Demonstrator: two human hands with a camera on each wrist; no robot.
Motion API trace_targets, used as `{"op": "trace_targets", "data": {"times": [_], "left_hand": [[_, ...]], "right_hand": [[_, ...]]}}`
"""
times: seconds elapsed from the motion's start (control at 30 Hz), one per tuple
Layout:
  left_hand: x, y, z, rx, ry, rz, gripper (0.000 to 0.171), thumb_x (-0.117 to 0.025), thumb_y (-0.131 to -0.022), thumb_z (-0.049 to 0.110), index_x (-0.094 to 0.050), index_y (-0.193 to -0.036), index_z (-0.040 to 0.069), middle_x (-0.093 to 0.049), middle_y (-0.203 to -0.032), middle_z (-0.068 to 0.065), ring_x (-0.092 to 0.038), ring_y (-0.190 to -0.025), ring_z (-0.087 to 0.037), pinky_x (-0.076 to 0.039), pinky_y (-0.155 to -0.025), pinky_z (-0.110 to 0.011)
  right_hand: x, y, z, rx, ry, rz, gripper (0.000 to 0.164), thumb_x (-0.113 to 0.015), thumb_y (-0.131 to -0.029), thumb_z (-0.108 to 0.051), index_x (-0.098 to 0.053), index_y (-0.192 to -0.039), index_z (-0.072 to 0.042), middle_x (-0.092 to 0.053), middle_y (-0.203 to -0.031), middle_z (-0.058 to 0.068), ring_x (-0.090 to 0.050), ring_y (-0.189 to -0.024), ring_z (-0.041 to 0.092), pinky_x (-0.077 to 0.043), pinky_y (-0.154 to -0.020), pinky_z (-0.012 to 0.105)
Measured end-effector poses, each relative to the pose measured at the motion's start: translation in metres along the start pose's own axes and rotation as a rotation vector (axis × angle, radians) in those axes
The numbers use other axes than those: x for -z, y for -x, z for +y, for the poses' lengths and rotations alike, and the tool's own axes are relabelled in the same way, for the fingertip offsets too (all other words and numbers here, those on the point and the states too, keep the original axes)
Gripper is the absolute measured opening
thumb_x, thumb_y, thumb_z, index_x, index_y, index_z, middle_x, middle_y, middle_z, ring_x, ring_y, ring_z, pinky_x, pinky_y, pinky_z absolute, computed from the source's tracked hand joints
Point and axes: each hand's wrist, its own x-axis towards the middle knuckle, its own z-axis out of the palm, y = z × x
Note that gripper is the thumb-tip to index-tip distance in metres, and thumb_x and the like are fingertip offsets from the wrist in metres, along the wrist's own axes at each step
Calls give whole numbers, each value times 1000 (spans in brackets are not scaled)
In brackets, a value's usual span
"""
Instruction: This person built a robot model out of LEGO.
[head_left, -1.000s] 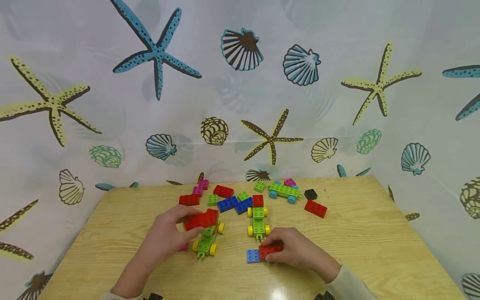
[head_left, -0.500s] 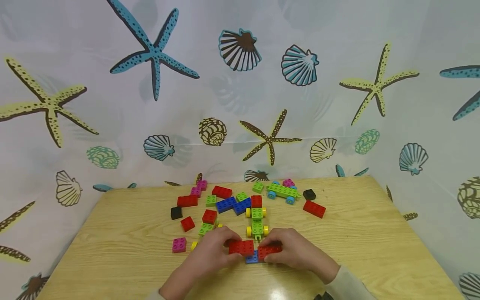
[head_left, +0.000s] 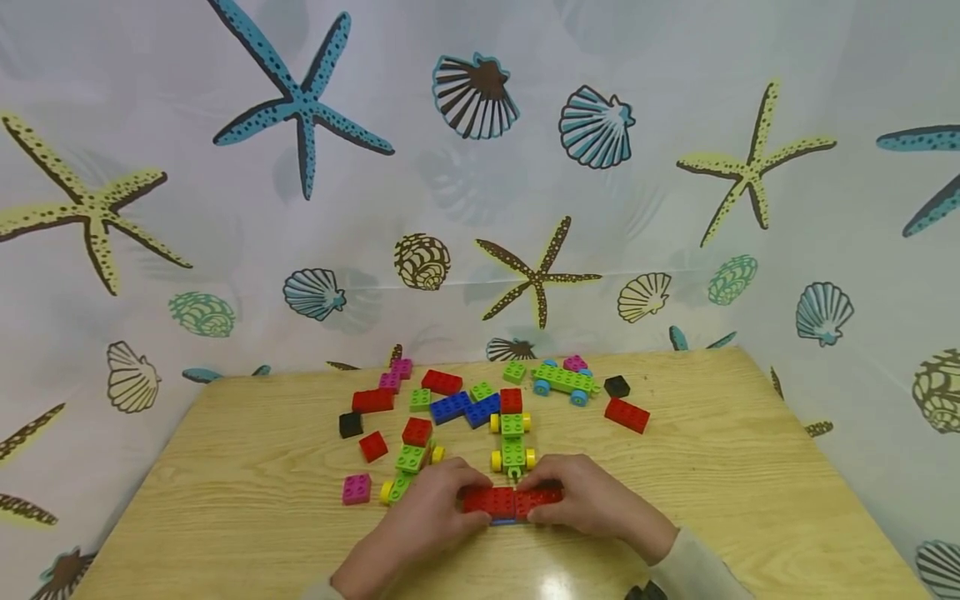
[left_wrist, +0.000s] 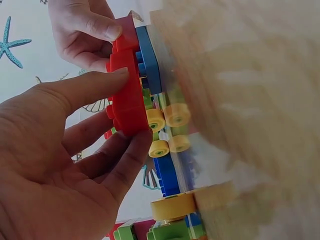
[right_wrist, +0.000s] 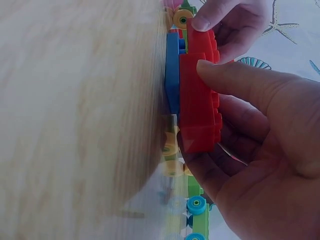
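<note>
My left hand [head_left: 431, 512] pinches a long red building brick [head_left: 487, 502] between thumb and fingers. Beside it, my right hand [head_left: 592, 504] grips a second red brick [right_wrist: 196, 95] the same way. The two bricks stand end to end in the head view. Beneath them lies a thin light-blue brick [left_wrist: 150, 60], of which only a sliver shows from above. In the left wrist view, blue studs show in a gap under the left red brick. The right red brick sits on the other end of the blue one.
Just behind the hands stands a green wheeled base [head_left: 513, 452] with yellow wheels; another [head_left: 410, 460] is at the left. Farther back are loose bricks, including blue ones [head_left: 450, 407], and a green base with blue wheels [head_left: 564, 379]. A patterned curtain [head_left: 450, 192] rises behind the table [head_left: 247, 467].
My left hand has come rightward and down with its red brick, from over the left green base to the blue brick, beside the right red brick. The right hand has kept its grip in place.
</note>
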Motion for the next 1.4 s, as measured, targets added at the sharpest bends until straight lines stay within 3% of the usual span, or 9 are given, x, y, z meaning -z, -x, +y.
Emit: {"op": "trace_targets", "data": {"times": [0.3,1.4], "left_hand": [[-1,-1,-1,-46,-50,-7,37,-94,-92,29,-85,-125,16,-75,-108,7,-61,-96,-10,-56,-91,-35],[1,-1,3,-53,-85,-43,33,-93,-93,25,-85,-123,13,-70,-102,6,-59,-89,-9,-53,-83,-27]], "right_hand": [[-2,-3,3,11,17,8,27,-87,-100,-26,-84,-125,-19,-79,-123,-6,-64,-105,10,-52,-95,30],[-3,-1,-1,11,31,13,26,-87,-100,-25,-83,-125,-18,-79,-123,-5,-64,-105,11,-52,-95,31]]}}
